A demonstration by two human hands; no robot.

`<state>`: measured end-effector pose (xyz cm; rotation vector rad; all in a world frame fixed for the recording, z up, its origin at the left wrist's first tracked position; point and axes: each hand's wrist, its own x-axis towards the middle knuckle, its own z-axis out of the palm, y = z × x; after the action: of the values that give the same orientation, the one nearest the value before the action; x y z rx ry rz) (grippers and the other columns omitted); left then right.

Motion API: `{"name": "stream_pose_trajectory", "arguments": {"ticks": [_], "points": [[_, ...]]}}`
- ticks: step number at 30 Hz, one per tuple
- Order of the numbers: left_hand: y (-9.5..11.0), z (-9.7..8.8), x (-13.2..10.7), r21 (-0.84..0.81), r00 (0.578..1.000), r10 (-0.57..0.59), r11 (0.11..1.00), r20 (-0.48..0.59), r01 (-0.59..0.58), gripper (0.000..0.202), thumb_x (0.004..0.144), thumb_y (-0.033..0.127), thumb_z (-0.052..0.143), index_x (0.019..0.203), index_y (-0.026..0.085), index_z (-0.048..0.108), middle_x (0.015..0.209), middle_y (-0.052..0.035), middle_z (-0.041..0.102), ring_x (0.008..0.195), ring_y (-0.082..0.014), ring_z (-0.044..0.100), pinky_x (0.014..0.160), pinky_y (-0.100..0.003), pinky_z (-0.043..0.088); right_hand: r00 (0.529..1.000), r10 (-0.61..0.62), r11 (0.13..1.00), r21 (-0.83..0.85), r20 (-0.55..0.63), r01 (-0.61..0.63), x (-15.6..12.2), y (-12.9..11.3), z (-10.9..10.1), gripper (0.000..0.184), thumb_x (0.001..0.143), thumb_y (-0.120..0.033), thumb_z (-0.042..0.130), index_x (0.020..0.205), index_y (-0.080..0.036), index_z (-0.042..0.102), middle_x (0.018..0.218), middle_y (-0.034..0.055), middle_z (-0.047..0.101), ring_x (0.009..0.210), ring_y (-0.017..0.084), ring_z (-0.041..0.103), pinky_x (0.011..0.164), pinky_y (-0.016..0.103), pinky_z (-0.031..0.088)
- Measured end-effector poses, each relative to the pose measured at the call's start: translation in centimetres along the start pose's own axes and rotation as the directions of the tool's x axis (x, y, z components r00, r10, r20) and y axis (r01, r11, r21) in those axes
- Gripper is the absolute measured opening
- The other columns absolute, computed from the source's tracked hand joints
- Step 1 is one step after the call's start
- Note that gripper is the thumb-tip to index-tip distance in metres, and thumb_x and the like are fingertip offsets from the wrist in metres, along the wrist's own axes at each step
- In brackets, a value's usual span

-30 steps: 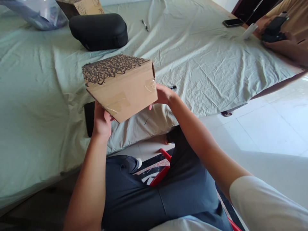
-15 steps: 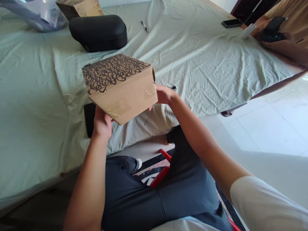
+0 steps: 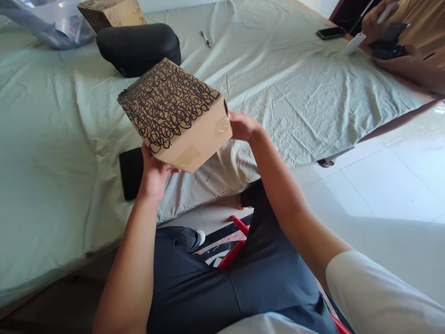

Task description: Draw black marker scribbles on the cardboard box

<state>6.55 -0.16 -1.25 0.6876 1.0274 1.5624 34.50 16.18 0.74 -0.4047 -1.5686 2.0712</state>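
Between my two hands I hold a cardboard box (image 3: pixel 174 106), tilted and lifted off the cloth. Dense black looped scribbles cover its upper face; the side toward me is plain brown with clear tape on it. My left hand (image 3: pixel 155 174) grips the near left corner, its fingers partly hidden under the box. On the right end, my right hand (image 3: pixel 245 126) is closed against the side, with the fingertips out of sight behind it. A black phone-like slab (image 3: pixel 131 175) lies on the cloth just left of my left hand.
A pale green cloth (image 3: pixel 278 93) covers the table. Behind the box stand a black case (image 3: pixel 139 48), another scribbled box (image 3: pixel 114 14) and a clear plastic tub (image 3: pixel 66 28). A pen (image 3: pixel 206 39) and a phone (image 3: pixel 331 33) lie farther back. Another person (image 3: pixel 417 51) is at right.
The box has tipped toward me, so more of its scribbled top shows and less of the plain side. The other person's hand has come up at the right, holding something pale.
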Motion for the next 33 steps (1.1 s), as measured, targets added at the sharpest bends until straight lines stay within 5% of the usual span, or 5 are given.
{"name": "stream_pose_trajectory", "arguments": {"ticks": [5, 10, 18, 23, 33], "points": [[-0.2, 0.8, -0.7, 0.07, 0.998, -0.061, 0.996, 0.012, 0.06, 0.07, 0.08, 0.084, 0.08, 0.117, 0.024, 0.075, 0.127, -0.0169, 0.077, 0.097, -0.0305, 0.07, 0.057, -0.034, 0.055, 0.996, -0.062, 0.998, -0.017, -0.066, 0.061, -1.0, -3.6, 0.8, 0.067, 0.098, -0.035, 0.074, 0.162, -0.023, 0.057, 0.162, 0.004, 0.069, 0.147, 0.025, 0.069, 0.117, 0.039, 0.062], [0.2, 1.5, -1.6, 0.045, 0.995, -0.068, 0.997, 0.075, 0.065, 0.083, 0.075, 0.097, 0.077, 0.117, 0.025, 0.078, 0.143, -0.0194, 0.075, 0.131, -0.0463, 0.069, 0.064, -0.044, 0.067, 0.993, -0.052, 0.998, 0.016, -0.104, 0.054, -0.9, -4.2, 2.4, 0.061, 0.098, -0.028, 0.077, 0.157, -0.025, 0.062, 0.157, 0.0023, 0.071, 0.154, 0.024, 0.064, 0.121, 0.038, 0.06], [0.3, 1.5, -2.2, -0.071, 0.993, -0.118, 0.991, -0.02, 0.116, 0.058, 0.064, 0.07, 0.098, 0.091, 0.022, 0.078, 0.133, -0.0117, 0.083, 0.147, -0.0426, 0.064, 0.116, -0.058, 0.063, 0.993, -0.099, 0.993, 0.053, -0.064, 0.102, 0.9, -0.8, 2.2, 0.072, 0.09, -0.049, 0.08, 0.156, -0.026, 0.061, 0.146, 0.0061, 0.077, 0.146, 0.027, 0.068, 0.119, 0.041, 0.061], [0.7, 1.2, -2.4, -0.082, 0.994, -0.109, 0.991, -0.016, 0.108, 0.047, 0.067, 0.062, 0.093, 0.088, 0.023, 0.076, 0.121, -0.0108, 0.085, 0.15, -0.0405, 0.062, 0.116, -0.058, 0.062, 0.995, -0.096, 0.992, 0.086, 0.039, 0.093, 1.4, 0.7, 2.3, 0.082, 0.08, -0.069, 0.079, 0.149, -0.027, 0.064, 0.15, 0.0096, 0.074, 0.148, 0.036, 0.067, 0.113, 0.049, 0.067], [0.6, 1.2, -2.4, -0.033, 0.998, -0.058, 0.998, 0.004, 0.058, 0.058, 0.063, 0.071, 0.097, 0.094, 0.025, 0.079, 0.127, -0.013, 0.083, 0.151, -0.0423, 0.061, 0.117, -0.058, 0.061, 0.999, -0.044, 0.992, 0.117, 0.003, 0.043, 1.1, 1.3, 2.2, 0.076, 0.079, -0.067, 0.079, 0.14, -0.023, 0.067, 0.146, 0.0115, 0.073, 0.15, 0.035, 0.066, 0.111, 0.043, 0.067]]}}
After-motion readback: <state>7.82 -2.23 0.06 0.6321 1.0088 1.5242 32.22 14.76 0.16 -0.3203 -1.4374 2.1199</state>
